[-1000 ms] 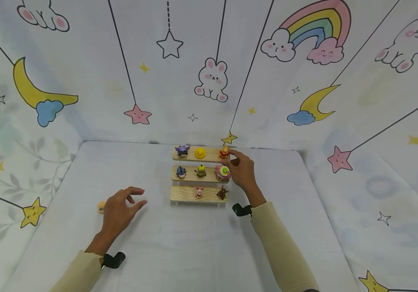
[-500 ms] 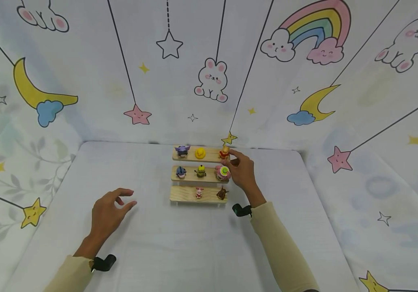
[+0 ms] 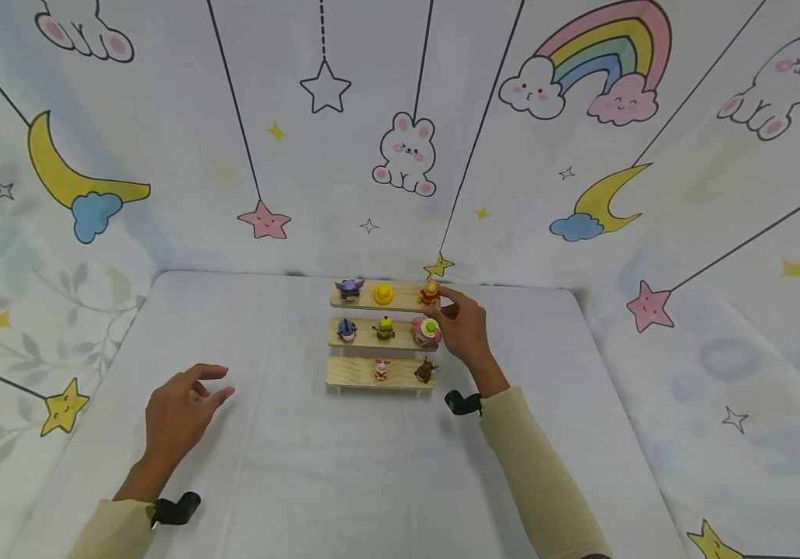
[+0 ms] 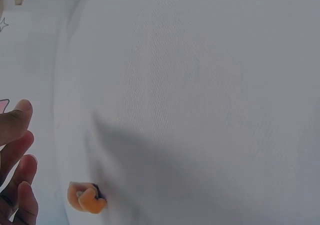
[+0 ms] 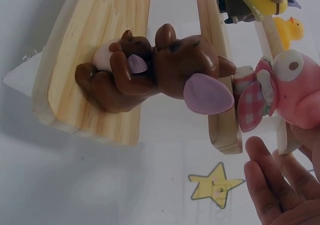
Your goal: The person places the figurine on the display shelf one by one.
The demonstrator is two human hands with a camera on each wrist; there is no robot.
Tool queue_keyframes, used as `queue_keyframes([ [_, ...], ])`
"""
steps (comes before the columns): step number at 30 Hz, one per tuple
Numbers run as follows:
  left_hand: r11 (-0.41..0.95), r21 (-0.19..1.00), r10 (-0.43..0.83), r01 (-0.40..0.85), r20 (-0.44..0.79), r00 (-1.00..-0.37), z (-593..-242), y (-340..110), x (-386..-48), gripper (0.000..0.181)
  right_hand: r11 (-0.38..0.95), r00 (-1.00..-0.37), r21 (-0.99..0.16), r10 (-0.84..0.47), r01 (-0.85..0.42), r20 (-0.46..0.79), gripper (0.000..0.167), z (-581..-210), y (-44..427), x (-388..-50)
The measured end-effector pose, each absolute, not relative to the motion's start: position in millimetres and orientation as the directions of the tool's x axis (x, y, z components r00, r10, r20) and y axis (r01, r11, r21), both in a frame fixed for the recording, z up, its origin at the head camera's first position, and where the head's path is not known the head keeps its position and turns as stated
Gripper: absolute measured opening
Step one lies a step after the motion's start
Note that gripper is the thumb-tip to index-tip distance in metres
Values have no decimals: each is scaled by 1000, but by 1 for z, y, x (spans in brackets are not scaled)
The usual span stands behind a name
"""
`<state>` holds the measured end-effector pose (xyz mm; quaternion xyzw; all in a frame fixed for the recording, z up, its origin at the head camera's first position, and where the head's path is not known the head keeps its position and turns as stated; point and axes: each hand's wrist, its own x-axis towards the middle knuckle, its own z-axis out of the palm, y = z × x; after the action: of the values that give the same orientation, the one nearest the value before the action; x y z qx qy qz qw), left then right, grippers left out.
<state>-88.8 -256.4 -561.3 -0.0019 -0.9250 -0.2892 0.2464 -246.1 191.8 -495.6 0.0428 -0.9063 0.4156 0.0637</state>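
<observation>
In the head view my left hand (image 3: 179, 411) hovers over the left of the table, thumb and fingers apart with nothing between them. A small orange figurine (image 4: 87, 197) lies on the white cloth near its fingers in the left wrist view; the hand hides it in the head view. My right hand (image 3: 465, 326) is at the top shelf's right end, thumb and forefinger at a yellow-and-red Winnie the Pooh figurine (image 3: 429, 293), seemingly pinching it. Its other fingers extend beside a pink figurine (image 5: 295, 90), and the right wrist view leaves the forefinger out.
Three wooden shelves (image 3: 354, 373) rise in steps, bearing several figurines. A brown kangaroo figurine (image 5: 135, 75) and a small pink piglet (image 3: 381, 369) stand on the lowest. Above are a minion (image 3: 385, 328), a yellow duck (image 3: 383, 293) and blue and purple figurines. Patterned cloth surrounds the table.
My left hand has moved left across the table, covering the orange figurine that showed beside it earlier. The right hand and the figurines on the shelves have stayed in place.
</observation>
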Motion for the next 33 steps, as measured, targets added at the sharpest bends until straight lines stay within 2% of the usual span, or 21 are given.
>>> queue_keyframes([
  [10, 844, 528, -181, 88, 437, -881, -564, -281, -86, 40, 644, -987, -752, -32, -139, 155, 56, -497, 192, -247],
  [23, 823, 565, -246, -54, 269, -931, -577, -300, -81, 33, 641, -987, -753, -37, -145, 158, 55, -497, 193, -247],
  [33, 818, 573, -222, -51, 233, -947, -585, -299, -80, 38, 643, -988, -753, -37, -139, 151, 54, -497, 193, -247],
])
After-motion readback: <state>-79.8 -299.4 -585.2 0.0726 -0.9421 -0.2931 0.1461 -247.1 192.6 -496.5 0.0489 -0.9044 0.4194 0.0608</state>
